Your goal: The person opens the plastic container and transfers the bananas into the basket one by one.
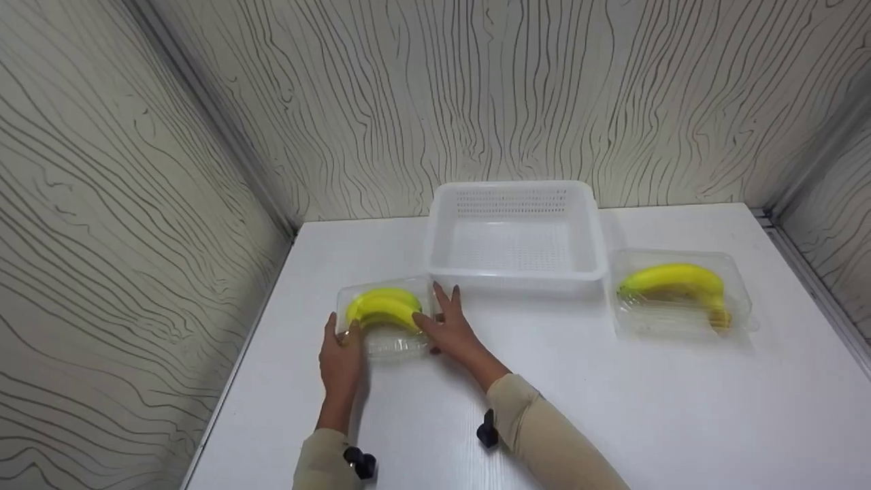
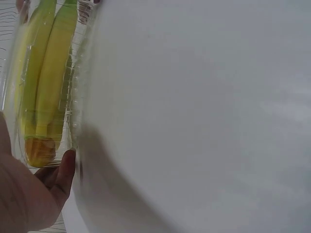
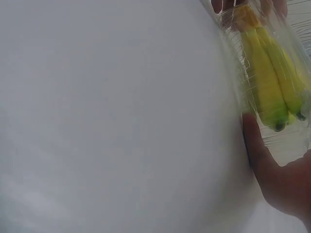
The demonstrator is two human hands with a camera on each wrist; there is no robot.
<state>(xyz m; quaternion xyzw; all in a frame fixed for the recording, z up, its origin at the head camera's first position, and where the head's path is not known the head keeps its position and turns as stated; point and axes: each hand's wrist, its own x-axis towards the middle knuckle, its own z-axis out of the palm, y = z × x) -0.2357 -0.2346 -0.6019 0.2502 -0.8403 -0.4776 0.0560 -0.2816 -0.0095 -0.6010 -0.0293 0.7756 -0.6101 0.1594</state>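
A clear plastic clamshell box (image 1: pixel 399 348) with yellow bananas (image 1: pixel 386 304) inside is at the left part of the table. My left hand (image 1: pixel 341 362) grips its left end, by the brown stem end (image 2: pixel 40 149) of the bunch. At the opposite end my right hand (image 1: pixel 456 335) holds the box, with the thumb (image 3: pixel 253 138) along its near side and some fingers spread. The lid lies over the bananas in both wrist views. Parts of the fingers are hidden behind the box.
A white slotted plastic basket (image 1: pixel 517 275) stands against the back wall, just beyond the held box. To its right, another clear plastic box (image 1: pixel 653 323) with bananas (image 1: pixel 677 274) lies on the white table (image 1: pixel 612 408). Patterned walls (image 1: pixel 517 88) enclose the back and sides.
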